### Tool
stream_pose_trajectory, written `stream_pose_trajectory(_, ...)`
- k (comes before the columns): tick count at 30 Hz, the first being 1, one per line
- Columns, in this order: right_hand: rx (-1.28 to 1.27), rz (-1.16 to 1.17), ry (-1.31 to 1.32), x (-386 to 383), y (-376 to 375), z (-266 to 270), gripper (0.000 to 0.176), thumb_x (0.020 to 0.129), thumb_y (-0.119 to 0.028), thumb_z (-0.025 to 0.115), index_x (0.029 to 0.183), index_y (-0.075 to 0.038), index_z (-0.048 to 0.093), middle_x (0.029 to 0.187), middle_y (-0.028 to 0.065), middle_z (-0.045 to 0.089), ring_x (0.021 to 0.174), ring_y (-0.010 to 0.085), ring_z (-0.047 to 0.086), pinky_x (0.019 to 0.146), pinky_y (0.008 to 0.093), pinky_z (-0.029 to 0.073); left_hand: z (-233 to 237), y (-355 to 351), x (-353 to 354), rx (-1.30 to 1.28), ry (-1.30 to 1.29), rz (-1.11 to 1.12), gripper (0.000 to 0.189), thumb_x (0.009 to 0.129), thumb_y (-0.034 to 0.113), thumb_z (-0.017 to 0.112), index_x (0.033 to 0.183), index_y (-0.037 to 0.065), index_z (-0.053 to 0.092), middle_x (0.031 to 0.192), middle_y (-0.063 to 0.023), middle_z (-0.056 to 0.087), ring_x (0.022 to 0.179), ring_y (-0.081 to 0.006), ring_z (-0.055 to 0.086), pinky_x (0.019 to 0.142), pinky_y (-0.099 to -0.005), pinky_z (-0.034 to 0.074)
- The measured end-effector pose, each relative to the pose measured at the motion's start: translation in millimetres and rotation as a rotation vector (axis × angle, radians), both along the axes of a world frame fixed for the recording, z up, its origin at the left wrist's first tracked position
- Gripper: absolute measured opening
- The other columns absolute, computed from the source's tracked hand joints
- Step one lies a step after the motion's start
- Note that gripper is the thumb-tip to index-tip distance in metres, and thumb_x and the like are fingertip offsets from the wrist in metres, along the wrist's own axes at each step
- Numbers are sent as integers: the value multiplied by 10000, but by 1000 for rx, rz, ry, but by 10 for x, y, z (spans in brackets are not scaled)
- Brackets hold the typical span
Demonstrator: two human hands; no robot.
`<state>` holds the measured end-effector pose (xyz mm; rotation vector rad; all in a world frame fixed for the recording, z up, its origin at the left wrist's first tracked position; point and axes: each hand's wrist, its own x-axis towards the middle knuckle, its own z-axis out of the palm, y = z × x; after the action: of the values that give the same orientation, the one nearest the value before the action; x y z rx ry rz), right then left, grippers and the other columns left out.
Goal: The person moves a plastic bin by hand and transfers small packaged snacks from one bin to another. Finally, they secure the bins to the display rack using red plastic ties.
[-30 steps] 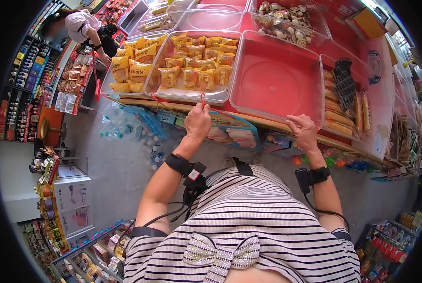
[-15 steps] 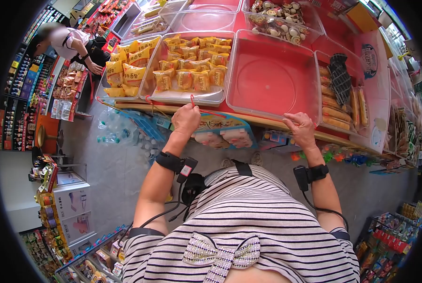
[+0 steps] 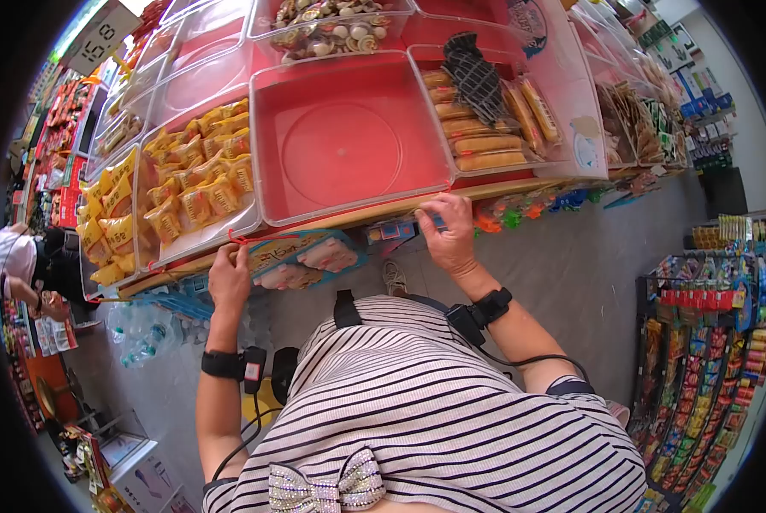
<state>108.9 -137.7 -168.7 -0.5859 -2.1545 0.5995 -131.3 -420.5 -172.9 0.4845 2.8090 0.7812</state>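
My left hand (image 3: 229, 278) pinches a thin red cord (image 3: 239, 238) at the wooden shelf edge (image 3: 314, 219), below a bin of yellow packets (image 3: 196, 201). Beside it, a clear bin (image 3: 340, 154) shows the red surface through its base. My right hand (image 3: 451, 235) is at the same edge, near that bin's front right corner, thumb and forefinger close together. What lies between those fingertips is too small to make out. To the right, another bin holds long packaged breads (image 3: 490, 145) with a dark checked glove or cloth (image 3: 475, 81) on top.
Hanging signs and packs (image 3: 327, 255) sit below the shelf edge. Wrapped water bottles (image 3: 143, 333) stand on the floor at left. A snack rack (image 3: 699, 342) is at right. Another person (image 3: 23, 261) stands at the far left.
The view has turned and shifted right, so the bins appear further left. Both hands stay along the shelf edge, the left still at the red cord. The other person appears lower and further left.
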Motion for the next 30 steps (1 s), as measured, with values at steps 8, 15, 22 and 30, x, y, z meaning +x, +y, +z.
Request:
stream_pose_trajectory(8,-532,-134,-101,169,297,-267,322,830,-194,656,1086,-13,582,969,112,560,732,178,581,679,296,491,445,21,126,130,117,-165,201,864,244,621,838,46,647,726,-125,640,678,-266,626,621,-334,470)
stream_pose_trajectory(15,-832,3,-207,70,478,-481,329,884,-292,609,1039,-3,589,854,87,618,691,144,612,618,284,487,618,680,251,361,386,-545,152,804,175,671,786,35,612,736,-97,559,712,-272,564,647,-357,431)
stream_pose_trajectory(22,-1105,85,-55,79,511,-428,277,890,-308,625,893,-32,621,706,-7,571,580,62,557,501,226,453,496,982,259,-10,535,-659,159,794,271,656,812,113,645,791,-30,587,843,-227,545,761,-380,358)
stream_pose_trajectory(30,-578,-52,-11,-20,288,-449,202,894,-200,608,862,0,600,655,69,525,484,131,522,476,279,427,330,887,120,36,523,-735,166,826,229,615,934,104,639,838,-49,592,861,-246,544,767,-379,358)
